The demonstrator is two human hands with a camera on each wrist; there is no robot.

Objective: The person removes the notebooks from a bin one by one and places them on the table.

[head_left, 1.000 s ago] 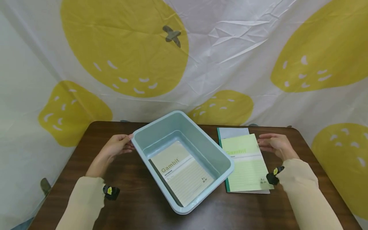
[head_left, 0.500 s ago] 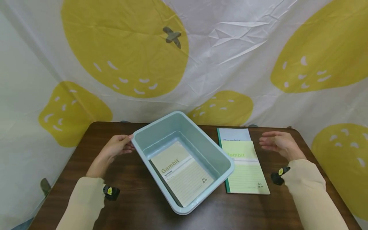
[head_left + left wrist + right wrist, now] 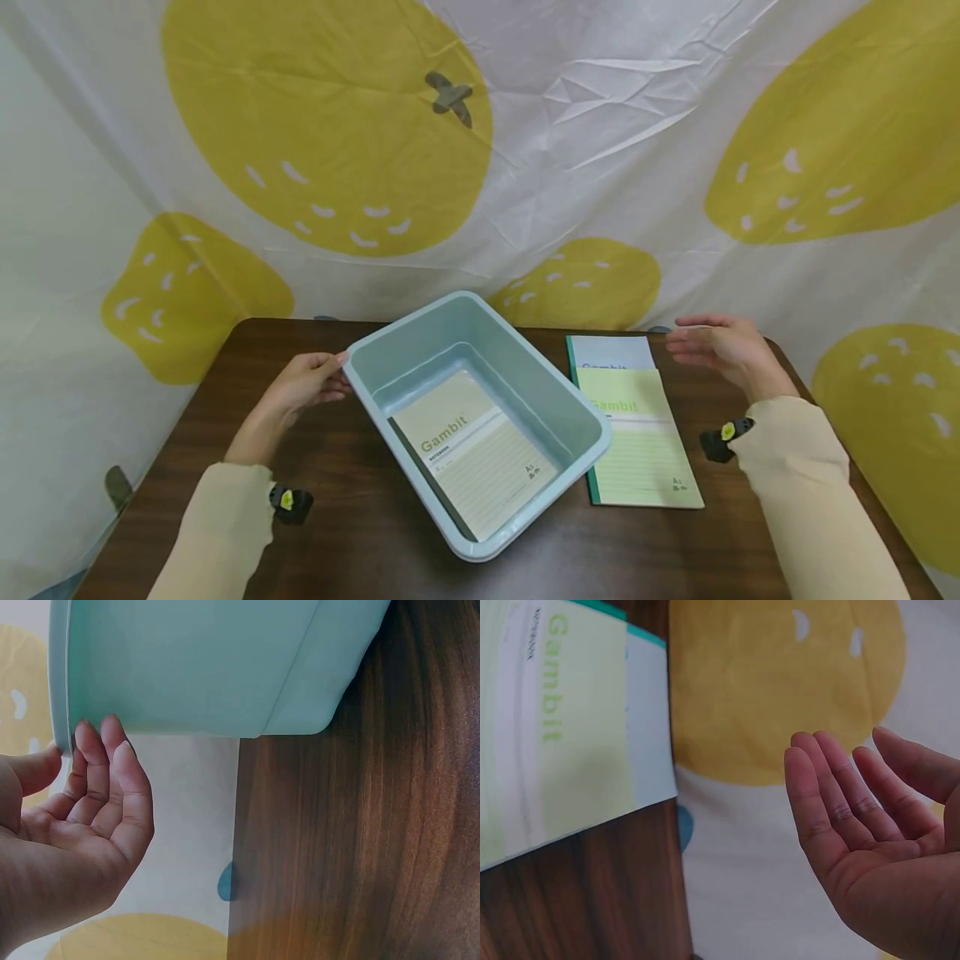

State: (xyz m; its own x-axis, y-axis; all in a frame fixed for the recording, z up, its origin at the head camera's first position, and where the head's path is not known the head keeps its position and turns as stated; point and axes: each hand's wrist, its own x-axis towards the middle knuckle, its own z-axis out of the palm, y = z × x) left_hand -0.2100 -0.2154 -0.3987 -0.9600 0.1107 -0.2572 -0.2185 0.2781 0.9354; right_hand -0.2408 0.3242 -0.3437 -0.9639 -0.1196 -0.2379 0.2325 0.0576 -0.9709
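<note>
A light blue plastic basin (image 3: 540, 379) stands at an angle on the table, with a beige-covered Gambit notebook (image 3: 480, 467) lying flat in it. My left hand (image 3: 303, 383) pinches the rim at the basin's left corner; in the left wrist view the thumb is on the outer edge and the fingers (image 3: 135, 787) curl beneath. To the right lie a green Gambit notebook (image 3: 645, 450) and, partly under it, a pale blue notebook (image 3: 615, 350). My right hand (image 3: 731, 350) hovers beside their upper right side, fingers loosely extended, touching nothing.
The dark wooden table (image 3: 360, 533) has rounded far corners. Behind it hangs a white curtain (image 3: 525, 167) printed with yellow fruit. The basin's right rim overlaps the notebooks' left edge in the head view.
The green notebook has been let go and now lies straight, lower over the pale blue one. My right hand has moved off it and up slightly. The left hand keeps its place.
</note>
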